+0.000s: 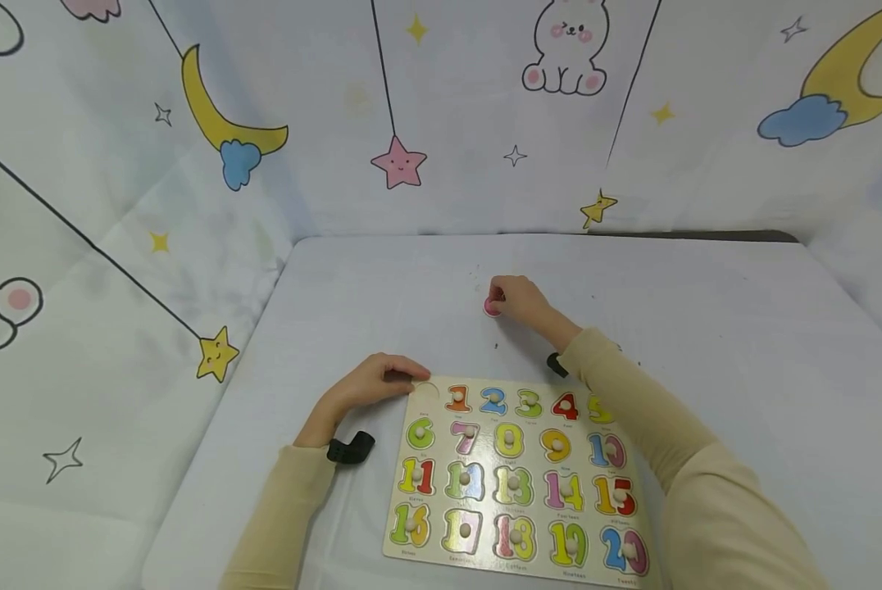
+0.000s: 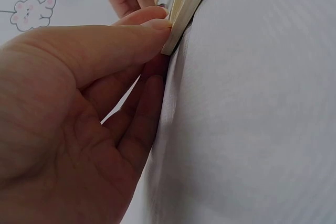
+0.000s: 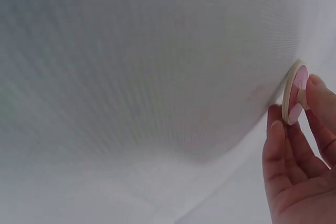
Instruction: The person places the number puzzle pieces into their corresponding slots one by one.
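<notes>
A wooden number puzzle board [image 1: 485,460] lies on the white table, with knobbed numerals 1 to 20 in rows. My left hand [image 1: 370,381] holds its upper left corner between thumb and index finger; in the left wrist view the thumb [image 2: 121,43] presses the board's edge [image 2: 186,17]. Beside that corner is a bare round recess [image 1: 427,395]. Beyond the board, my right hand [image 1: 522,301] pinches the knob of a pink round puzzle piece [image 1: 491,307]. The right wrist view shows this piece [image 3: 295,93] tilted on edge, close to the cloth; whether it touches is unclear.
White cloth covers the table [image 1: 382,287], with small dark specks on it. A printed curtain [image 1: 470,98] with moons, stars and bears rises behind and at the sides. Black wrist straps [image 1: 351,448] are on both arms; the right forearm [image 1: 655,410] overlaps the board's right side.
</notes>
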`<state>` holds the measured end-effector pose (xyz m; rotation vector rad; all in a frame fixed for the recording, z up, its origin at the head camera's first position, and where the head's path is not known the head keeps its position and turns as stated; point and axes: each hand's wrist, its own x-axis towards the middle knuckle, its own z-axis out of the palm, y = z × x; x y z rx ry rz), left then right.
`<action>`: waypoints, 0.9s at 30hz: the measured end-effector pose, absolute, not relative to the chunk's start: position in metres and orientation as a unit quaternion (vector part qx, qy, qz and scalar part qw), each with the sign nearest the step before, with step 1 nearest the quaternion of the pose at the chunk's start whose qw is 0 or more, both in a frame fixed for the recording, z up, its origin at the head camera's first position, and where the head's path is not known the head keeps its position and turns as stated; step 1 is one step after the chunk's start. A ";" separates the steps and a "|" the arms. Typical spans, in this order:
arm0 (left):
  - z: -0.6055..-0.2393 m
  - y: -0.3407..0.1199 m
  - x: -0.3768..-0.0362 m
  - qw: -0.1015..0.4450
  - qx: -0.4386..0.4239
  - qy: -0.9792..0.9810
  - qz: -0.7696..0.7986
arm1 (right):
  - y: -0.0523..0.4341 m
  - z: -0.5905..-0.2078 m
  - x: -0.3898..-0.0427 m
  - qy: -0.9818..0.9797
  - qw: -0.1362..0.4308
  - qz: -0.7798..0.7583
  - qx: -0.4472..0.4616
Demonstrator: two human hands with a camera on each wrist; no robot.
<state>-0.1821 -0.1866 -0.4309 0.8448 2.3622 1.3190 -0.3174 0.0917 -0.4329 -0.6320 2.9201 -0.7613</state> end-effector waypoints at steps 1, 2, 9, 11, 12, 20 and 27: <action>-0.433 -0.187 -0.183 0.154 0.293 0.824 0.460 | 0.092 -0.432 -0.317 0.946 0.032 -0.247 -0.207; -0.435 -0.188 -0.184 0.153 0.292 0.824 0.461 | 0.092 -0.431 -0.316 0.945 0.036 -0.250 -0.208; -0.459 -0.194 -0.195 0.146 0.298 0.824 0.460 | 0.087 -0.423 -0.309 0.932 0.068 -0.275 -0.226; -0.461 -0.195 -0.197 0.148 0.299 0.822 0.461 | 0.085 -0.421 -0.306 0.926 0.078 -0.284 -0.237; -0.461 -0.196 -0.198 0.148 0.300 0.821 0.463 | 0.084 -0.420 -0.304 0.923 0.082 -0.288 -0.242; -0.459 -0.195 -0.199 0.155 0.297 0.817 0.469 | 0.068 -0.419 -0.283 0.891 0.126 -0.329 -0.285; -0.459 -0.197 -0.199 0.157 0.301 0.816 0.467 | 0.048 -0.414 -0.255 0.846 0.189 -0.389 -0.311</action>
